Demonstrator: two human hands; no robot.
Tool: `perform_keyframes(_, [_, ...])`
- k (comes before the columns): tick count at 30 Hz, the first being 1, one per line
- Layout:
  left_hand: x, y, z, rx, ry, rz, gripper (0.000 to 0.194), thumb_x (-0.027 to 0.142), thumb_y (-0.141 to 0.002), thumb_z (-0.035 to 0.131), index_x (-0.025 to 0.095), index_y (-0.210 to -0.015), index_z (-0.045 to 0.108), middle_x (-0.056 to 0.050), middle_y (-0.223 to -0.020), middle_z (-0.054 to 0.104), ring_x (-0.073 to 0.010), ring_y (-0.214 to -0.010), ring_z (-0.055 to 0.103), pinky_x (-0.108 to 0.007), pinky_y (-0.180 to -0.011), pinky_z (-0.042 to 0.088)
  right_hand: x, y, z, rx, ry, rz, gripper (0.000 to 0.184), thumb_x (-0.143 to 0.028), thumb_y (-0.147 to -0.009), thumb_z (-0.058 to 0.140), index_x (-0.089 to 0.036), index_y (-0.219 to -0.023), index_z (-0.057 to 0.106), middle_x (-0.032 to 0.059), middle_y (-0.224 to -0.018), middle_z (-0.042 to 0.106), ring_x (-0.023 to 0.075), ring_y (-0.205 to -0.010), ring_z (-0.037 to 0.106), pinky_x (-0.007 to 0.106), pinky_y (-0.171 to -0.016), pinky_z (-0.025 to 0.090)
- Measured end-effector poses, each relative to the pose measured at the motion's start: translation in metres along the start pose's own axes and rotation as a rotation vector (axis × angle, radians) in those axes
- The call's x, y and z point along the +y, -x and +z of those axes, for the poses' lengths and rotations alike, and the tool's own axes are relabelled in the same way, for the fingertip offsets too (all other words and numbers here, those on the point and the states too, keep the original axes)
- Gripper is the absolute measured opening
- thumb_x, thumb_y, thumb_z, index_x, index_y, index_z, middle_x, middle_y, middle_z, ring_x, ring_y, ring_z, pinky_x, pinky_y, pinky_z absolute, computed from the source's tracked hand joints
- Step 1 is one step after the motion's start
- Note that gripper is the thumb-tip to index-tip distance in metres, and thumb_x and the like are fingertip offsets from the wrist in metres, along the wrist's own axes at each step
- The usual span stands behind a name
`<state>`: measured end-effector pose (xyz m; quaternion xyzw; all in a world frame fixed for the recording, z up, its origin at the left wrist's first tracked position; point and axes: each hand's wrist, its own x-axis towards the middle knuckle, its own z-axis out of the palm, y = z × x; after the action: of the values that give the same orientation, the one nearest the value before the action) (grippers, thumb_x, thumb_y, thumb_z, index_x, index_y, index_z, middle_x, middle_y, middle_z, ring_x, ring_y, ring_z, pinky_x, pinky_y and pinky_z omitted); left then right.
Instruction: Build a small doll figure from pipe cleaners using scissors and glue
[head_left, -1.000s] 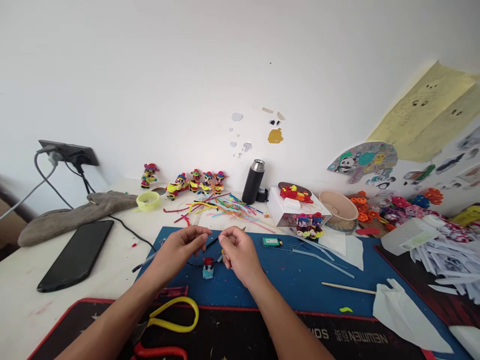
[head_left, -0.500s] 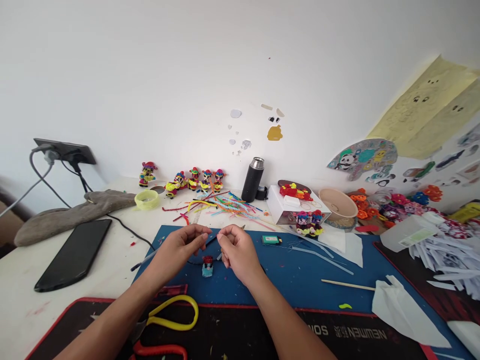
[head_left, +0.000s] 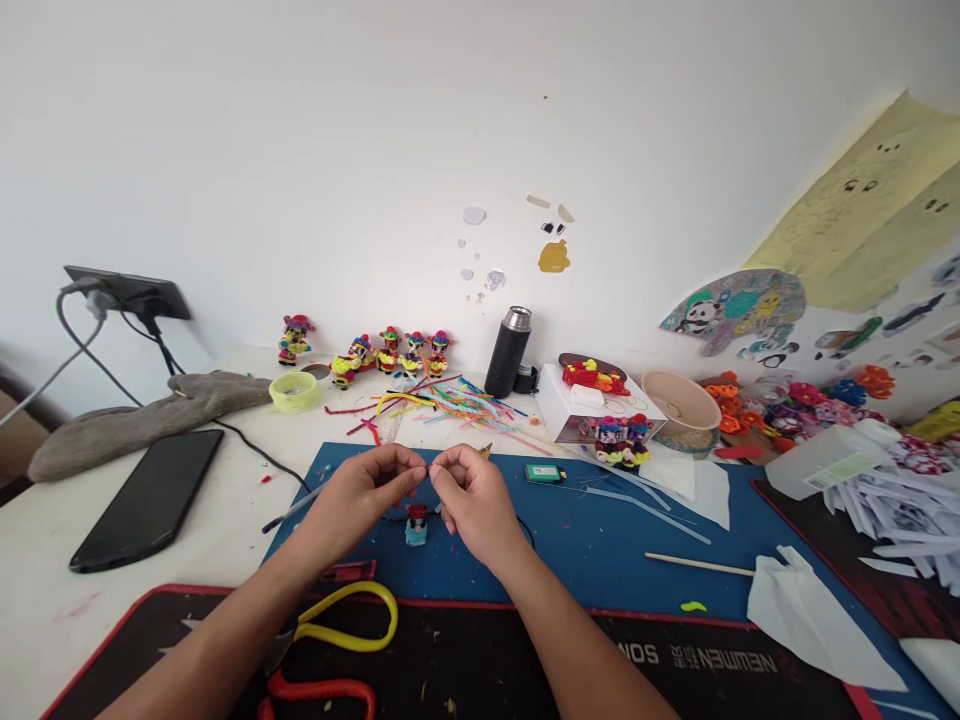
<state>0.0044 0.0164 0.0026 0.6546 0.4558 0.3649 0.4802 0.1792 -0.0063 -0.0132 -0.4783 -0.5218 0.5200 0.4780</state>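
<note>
A person's left hand (head_left: 375, 488) and right hand (head_left: 472, 492) meet fingertip to fingertip above a blue mat (head_left: 600, 560) on a crowded white desk (head_left: 45, 620). On each hand, thumb and forefinger press together in a pinch, the other fingers curled inward. A tiny dark speck (head_left: 429, 468) shows in the narrow space between the two sets of fingertips; it is too small to identify, and which hand grips it cannot be told.

Just below the hands, at six o'clock from them, a small red-topped figure (head_left: 416, 527) with a light-blue lower part sits on the mat, apart from the fingers. Scissors (head_left: 349, 640) with one yellow and one red handle lie at seven o'clock, partly hidden by the left forearm. A dark phone (head_left: 146, 500) rests at nine o'clock, and a pale yellow ring (head_left: 294, 392) at ten.

At eleven o'clock, colorful figures (head_left: 388, 352) line up near the wall. Loose colored strips (head_left: 457, 402) are strewn at twelve, a black bottle (head_left: 508, 355) stands at one, and a white box (head_left: 559, 405) sits at two. A small green case (head_left: 544, 473) lies on the mat at three.
</note>
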Motion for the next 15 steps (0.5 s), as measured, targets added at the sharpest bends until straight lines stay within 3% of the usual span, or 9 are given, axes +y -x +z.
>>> perform_keyframes(15, [0.0009,0.0007,-0.0004,-0.022,-0.034,-0.012,0.043,0.063,-0.084,0.066,0.020,-0.083,0.066,0.001,-0.071,0.060,-0.0176,-0.066,0.051,-0.027,-0.061,0.041,-0.0024,0.0016,0.0025,-0.013,0.035,-0.013,0.017,-0.037,-0.091,0.064,-0.022,-0.086,0.058,-0.0102,-0.050,0.048,0.0092,-0.036,0.042,0.022,-0.039,0.031])
